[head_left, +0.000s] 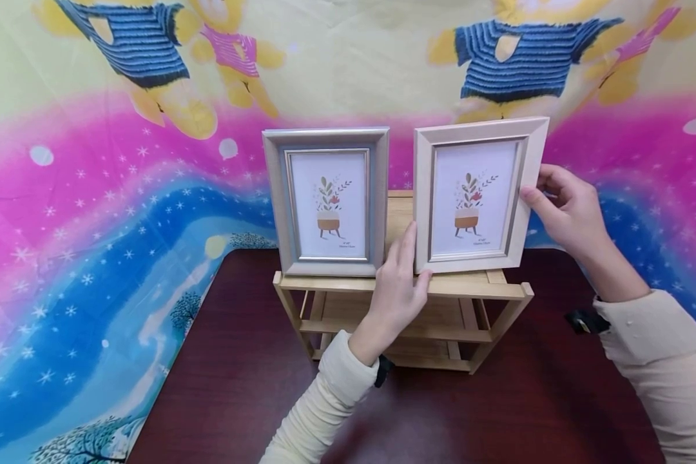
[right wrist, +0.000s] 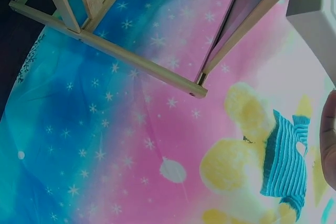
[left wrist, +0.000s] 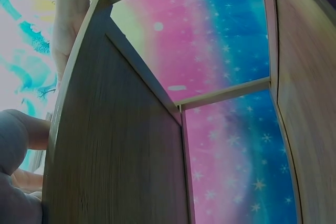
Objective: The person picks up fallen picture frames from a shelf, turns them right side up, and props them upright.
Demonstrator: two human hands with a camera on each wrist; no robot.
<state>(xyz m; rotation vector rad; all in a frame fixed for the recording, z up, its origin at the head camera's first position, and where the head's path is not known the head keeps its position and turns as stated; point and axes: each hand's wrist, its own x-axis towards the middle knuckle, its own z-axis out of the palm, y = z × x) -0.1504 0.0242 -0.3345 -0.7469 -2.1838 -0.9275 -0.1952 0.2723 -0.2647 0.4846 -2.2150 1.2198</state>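
Two picture frames, each with a potted-plant print, stand side by side on a wooden shelf rack (head_left: 470,293). The grey-silver picture frame (head_left: 275,200) is at the left. The white picture frame (head_left: 530,193) leans back slightly at the right. My left hand (head_left: 397,293) holds its lower left corner, thumb at the bottom and fingers up along the side. My right hand (head_left: 571,209) pinches its right edge, thumb in front. Fingers of my left hand (left wrist: 23,135) show beside the rack's board (left wrist: 121,129) in the left wrist view. Only part of my right hand (right wrist: 329,140) enters the right wrist view.
The rack stands on a dark red-brown table (head_left: 226,386) and has lower shelves under its top. Behind it hangs a printed cloth (head_left: 336,71) with bears and snowflakes. A dark band (head_left: 586,321) is on the right wrist.
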